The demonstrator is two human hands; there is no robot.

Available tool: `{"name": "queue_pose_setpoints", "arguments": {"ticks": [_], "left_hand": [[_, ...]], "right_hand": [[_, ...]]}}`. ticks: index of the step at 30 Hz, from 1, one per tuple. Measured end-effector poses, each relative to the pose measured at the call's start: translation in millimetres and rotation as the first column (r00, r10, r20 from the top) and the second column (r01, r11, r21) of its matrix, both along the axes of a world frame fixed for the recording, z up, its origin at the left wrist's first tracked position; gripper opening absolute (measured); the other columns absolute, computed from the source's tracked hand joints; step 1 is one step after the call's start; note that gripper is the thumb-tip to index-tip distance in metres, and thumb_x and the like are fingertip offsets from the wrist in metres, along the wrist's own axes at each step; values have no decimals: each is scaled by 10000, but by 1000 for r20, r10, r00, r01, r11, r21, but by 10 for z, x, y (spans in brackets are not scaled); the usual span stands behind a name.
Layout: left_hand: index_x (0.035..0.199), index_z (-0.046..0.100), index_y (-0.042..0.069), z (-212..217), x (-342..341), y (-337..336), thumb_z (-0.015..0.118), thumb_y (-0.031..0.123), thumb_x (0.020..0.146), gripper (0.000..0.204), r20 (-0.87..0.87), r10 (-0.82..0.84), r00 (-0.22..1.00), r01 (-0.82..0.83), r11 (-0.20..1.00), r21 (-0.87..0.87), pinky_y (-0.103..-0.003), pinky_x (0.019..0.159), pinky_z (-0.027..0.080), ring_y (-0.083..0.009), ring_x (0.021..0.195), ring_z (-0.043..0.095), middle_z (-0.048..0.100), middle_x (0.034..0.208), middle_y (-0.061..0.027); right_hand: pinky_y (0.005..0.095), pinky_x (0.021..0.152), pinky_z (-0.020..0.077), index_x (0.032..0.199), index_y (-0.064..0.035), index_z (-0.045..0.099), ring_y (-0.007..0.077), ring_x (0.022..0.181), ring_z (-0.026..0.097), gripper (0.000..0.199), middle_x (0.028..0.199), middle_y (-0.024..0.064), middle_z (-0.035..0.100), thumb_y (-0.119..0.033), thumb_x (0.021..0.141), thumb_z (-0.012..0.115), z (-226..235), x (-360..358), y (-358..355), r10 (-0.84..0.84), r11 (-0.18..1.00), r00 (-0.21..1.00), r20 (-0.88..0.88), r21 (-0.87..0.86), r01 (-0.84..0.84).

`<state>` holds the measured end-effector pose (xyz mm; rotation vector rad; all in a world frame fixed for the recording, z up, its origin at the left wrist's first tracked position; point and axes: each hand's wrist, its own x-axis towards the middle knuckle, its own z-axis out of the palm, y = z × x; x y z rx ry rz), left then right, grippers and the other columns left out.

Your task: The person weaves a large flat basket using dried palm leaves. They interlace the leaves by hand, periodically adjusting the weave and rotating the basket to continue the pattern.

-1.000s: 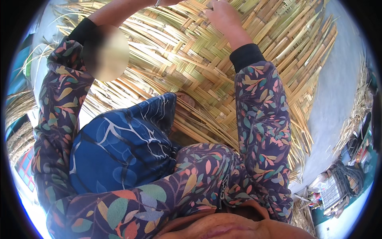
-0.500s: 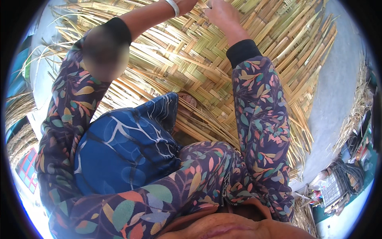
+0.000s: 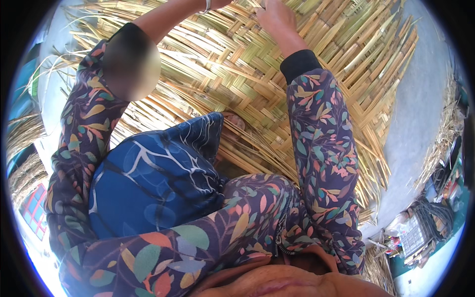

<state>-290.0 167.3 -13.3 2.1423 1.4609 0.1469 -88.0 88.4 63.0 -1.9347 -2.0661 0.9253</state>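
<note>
A large mat [image 3: 247, 84] woven from flat yellow-green reed strips lies in front of me, its loose strip ends fanning out at the sides. Both my arms stretch over it to the far side. My right hand [image 3: 277, 19] is closed on a reed strip at the upper edge of the view, its fingertips partly cut off. To its left, only a bit of my left hand [image 3: 217, 4] shows below a pale bracelet [image 3: 207, 6]; its fingers lie outside the picture.
My blue patterned trouser leg [image 3: 148, 183] is bent at the mat's near edge, with a bare foot [image 3: 234, 121] beside it on the strips. Grey floor [image 3: 420, 99] runs along the right. A crate [image 3: 415, 240] with dark coiled cord stands at lower right. Straw bundles [image 3: 24, 133] lie at left.
My left hand has drawn leftward and up, away from my right hand, and is now mostly out of view. My right hand has barely moved.
</note>
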Motion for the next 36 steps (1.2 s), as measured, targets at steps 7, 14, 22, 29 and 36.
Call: {"name": "queue_pose_setpoints", "arguments": {"ticks": [7,14,22,29,36], "left_hand": [[885,642,71,411,199,-344,566,87,766,143,-301,-190,935,280,914,292,-441,789,522,-311,993,625,645,946,-126],[960,662,67,629,647,-394,543,106,817,190,-337,220,916,-189,974,121,-464,817,515,-348,984,656,683,1011,-186],[1007,637,17,187,-176,781,557,204,913,224,495,409,766,-232,895,-381,-392,641,569,-249,684,672,685,843,-161],[880,632,-7,-582,536,619,586,177,858,190,271,135,953,-116,989,-86,-414,583,521,-301,678,667,670,767,-181],[985,679,18,-9,664,542,638,252,852,273,-132,-370,920,387,910,145,-365,658,527,-257,778,669,681,841,-160]], "right_hand": [[512,773,513,930,-37,666,428,886,651,185,893,240,671,-155,847,551,-152,24,-7,-46,993,990,130,115,32],[509,747,504,948,-41,656,418,856,652,183,872,233,671,-163,851,561,-156,51,-64,-15,990,1000,6,143,14],[420,626,516,931,-60,674,299,680,682,210,729,157,676,-255,870,630,-123,169,-82,-126,984,989,-77,115,134],[405,607,526,879,-38,682,276,591,682,237,628,119,664,-268,879,625,-43,-23,-161,-339,929,887,-312,38,368],[458,677,509,878,-36,697,363,734,678,279,708,202,666,-309,826,676,-516,105,-29,-409,883,901,-146,187,431]]}}
